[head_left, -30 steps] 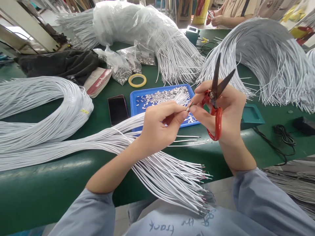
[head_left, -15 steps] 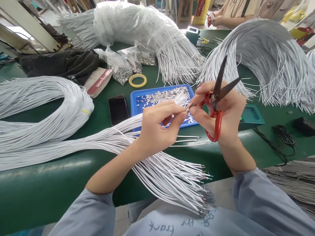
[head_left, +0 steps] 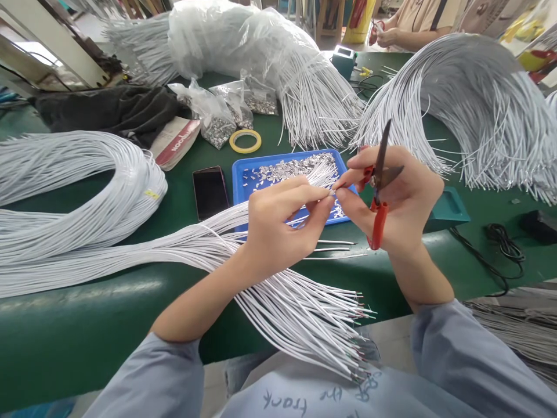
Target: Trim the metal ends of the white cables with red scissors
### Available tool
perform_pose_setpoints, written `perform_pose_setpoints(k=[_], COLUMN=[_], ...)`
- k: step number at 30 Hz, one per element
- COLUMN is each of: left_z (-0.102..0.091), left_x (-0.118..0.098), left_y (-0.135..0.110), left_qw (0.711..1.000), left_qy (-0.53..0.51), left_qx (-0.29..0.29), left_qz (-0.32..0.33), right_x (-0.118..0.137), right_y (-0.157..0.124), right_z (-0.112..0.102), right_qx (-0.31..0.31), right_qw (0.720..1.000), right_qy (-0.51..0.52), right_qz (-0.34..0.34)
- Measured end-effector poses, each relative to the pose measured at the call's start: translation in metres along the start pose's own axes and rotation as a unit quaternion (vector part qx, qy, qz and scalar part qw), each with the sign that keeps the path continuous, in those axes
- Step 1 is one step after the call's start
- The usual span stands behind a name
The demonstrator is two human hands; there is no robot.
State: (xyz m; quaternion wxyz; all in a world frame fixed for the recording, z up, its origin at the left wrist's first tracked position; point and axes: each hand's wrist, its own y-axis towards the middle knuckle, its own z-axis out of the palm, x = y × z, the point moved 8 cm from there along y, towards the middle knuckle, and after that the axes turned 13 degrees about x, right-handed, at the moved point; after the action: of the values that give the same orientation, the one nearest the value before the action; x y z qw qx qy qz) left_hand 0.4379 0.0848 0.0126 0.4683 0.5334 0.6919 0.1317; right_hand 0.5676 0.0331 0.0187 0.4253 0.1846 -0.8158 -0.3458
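Observation:
My left hand [head_left: 285, 223] is closed in a pinch on the end of a thin white cable [head_left: 332, 193], above the blue tray [head_left: 236, 181]. My right hand [head_left: 404, 200] keeps red-handled scissors [head_left: 379, 223] hooked on its fingers, dark blades pointing up and away. Its thumb and forefinger also meet at the cable end, mostly covering the tip. Small silvery metal pieces [head_left: 278, 170] and white cable ends lie in the tray. A loose bundle of white cables [head_left: 296, 307] runs under my left forearm, its stripped-looking ends fanned toward me.
Left lies a coiled cable bundle [head_left: 143, 174], with a phone [head_left: 210, 193] beside the tray. Beyond are yellow tape [head_left: 245, 141], bags of metal pieces [head_left: 217, 128] and a plastic-wrapped bundle [head_left: 235, 40]. A large cable bundle [head_left: 487, 104] arches at right. Another person's hands [head_left: 383, 35] show behind.
The scissors have turned in my right hand, and their blades now appear closer together. My right fingers have shifted slightly at the cable tip. My left hand has stayed nearly still.

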Motion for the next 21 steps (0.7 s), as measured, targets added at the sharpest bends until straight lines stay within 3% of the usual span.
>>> perform_pose_setpoints(k=[10, 21], left_z=[0.003, 0.008], left_x=[-0.012, -0.019], left_y=[-0.001, -0.008], left_qw=[0.985, 0.959], left_qy=[0.159, 0.243], left_qx=[0.011, -0.038], left_qz=[0.071, 0.143], right_x=[-0.004, -0.002], right_y=[-0.001, 0.001], right_z=[0.000, 0.000], right_qx=[0.022, 0.029], right_qw=[0.999, 0.999], right_qy=[-0.025, -0.025], right_qz=[0.024, 0.025])
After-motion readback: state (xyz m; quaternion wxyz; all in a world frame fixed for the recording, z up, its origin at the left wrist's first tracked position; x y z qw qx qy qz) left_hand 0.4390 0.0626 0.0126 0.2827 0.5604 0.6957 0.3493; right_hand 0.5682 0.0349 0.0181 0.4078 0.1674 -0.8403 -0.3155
